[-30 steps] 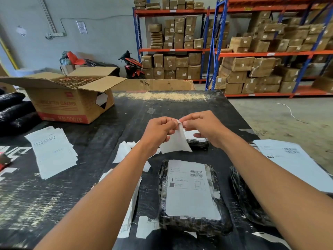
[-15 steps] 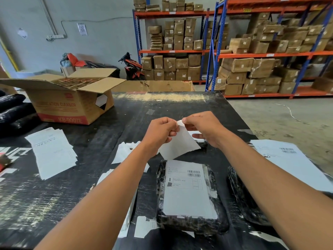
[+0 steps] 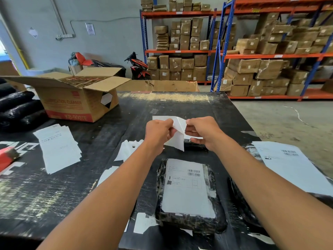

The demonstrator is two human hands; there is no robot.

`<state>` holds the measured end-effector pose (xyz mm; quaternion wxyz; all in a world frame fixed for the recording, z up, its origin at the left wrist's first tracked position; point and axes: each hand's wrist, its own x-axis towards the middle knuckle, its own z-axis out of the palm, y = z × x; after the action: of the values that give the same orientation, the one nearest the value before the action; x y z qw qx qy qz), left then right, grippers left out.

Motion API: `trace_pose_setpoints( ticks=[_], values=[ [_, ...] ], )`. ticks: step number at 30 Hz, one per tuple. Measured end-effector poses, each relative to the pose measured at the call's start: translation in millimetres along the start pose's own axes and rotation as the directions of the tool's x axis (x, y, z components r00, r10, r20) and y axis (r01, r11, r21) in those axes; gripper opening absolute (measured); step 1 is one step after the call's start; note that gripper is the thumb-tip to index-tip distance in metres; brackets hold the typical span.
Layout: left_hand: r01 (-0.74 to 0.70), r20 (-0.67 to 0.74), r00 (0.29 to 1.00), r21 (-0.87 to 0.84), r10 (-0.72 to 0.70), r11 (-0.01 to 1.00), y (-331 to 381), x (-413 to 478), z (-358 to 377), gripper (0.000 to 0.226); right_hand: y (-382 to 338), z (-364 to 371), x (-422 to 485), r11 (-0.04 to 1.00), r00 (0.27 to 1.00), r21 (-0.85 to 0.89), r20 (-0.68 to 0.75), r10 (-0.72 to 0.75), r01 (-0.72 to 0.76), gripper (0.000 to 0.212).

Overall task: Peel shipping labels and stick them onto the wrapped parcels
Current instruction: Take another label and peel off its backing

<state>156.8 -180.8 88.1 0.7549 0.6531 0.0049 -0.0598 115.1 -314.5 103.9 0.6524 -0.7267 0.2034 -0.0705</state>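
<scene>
Nearest, at 6 o'clock: black-wrapped parcel (image 3: pixel 189 222) lying flat on the black table (image 3: pixel 54 195), a white barcode label (image 3: pixel 185 188) already stuck across its top. At 4 o'clock a second wrapped parcel (image 3: pixel 241 201), partly under the right forearm, with a loose printed sheet (image 3: pixel 295 165) just past it at 3 o'clock. White paper scraps (image 3: pixel 144 224) lie at the near parcel's 8 o'clock corner.

Mid table, held in the air above it: left hand (image 3: pixel 156 134) and right hand (image 3: pixel 203 131), both pinched shut on one shipping label (image 3: pixel 177 134). Fingertips grip its upper edge close together; the sheet splits there, one layer folding toward 10 o'clock, the rest hanging down to a point. A small dark parcel (image 3: pixel 194 144) sits just under the right hand.

At 9 o'clock a stack of printed labels (image 3: pixel 57 148); blank backing sheets (image 3: pixel 128 148) sit beside the left wrist.

Farther, at 10 o'clock, an open cardboard box (image 3: pixel 75 103), black rolls (image 3: pixel 16 109) left of it. Beyond the table, 12 to 2 o'clock, shelving racks (image 3: pixel 270 56) full of cartons.
</scene>
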Motion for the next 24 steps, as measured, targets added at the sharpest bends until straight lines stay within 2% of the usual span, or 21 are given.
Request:
trace_pose_setpoints(
  ticks=[7, 10, 15, 18, 19, 21, 24],
  values=[
    [-0.016, -0.076, 0.997, 0.099, 0.024, 0.995, -2, 2, 0, 0.021, -4, -8, 3, 0.999, 0.999, 0.020, -0.017, 0.047, -0.046, 0.015],
    [0.052, -0.143, 0.989, 0.146, -0.031, 0.988, -1, 4, 0, 0.010, -5, -10, 6, 0.997, 0.998, 0.038, -0.024, 0.065, -0.065, 0.018],
    [0.004, -0.120, 0.992, 0.293, 0.032, 0.956, -11, -1, -5, 0.013, -3, -6, 14, 0.993, 0.995, 0.066, -0.008, 0.100, -0.099, 0.030],
    [0.035, -0.194, 0.981, 0.242, 0.013, 0.970, -17, -5, -12, 0.033, 2, 0, 19, 0.986, 0.992, 0.110, 0.008, 0.127, -0.127, 0.036],
    [0.043, -0.208, 0.978, 0.213, 0.002, 0.976, -19, -6, -15, 0.033, 3, 4, 19, 0.983, 0.990, 0.125, 0.005, 0.138, -0.137, 0.039],
    [0.078, -0.236, 0.971, 0.185, -0.033, 0.980, -22, -4, -22, 0.018, 6, 11, 23, 0.974, 0.987, 0.157, -0.002, 0.163, -0.161, 0.042],
    [0.166, -0.291, 0.948, 0.104, -0.129, 0.981, -21, 0, -38, 0.014, 8, 23, 33, 0.964, 0.981, 0.187, -0.002, 0.192, -0.189, 0.036]
  ],
)
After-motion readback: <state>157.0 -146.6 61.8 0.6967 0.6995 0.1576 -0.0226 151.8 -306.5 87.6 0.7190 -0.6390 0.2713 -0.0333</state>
